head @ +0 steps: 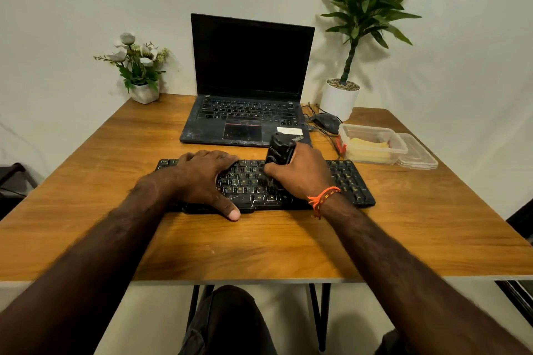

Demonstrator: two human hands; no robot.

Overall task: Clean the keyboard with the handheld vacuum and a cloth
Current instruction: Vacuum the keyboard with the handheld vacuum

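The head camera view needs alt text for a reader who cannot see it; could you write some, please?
A person's right hand holds a small black handheld vacuum upright on a black keyboard, while the left hand rests flat on the keyboard's left half. Behind, on the wooden table, stand an open laptop and two potted plants.

That brown wood-grain table top (403, 225) has a smooth, slightly satin finish. The black plastic keyboard (350, 181) looks matt and dusty, same for the scuffed black laptop (202, 127) at 12 o'clock. At 2 o'clock, a clear glossy plastic container (375, 138). The black handheld vacuum (278, 150) looks like semi-gloss plastic.
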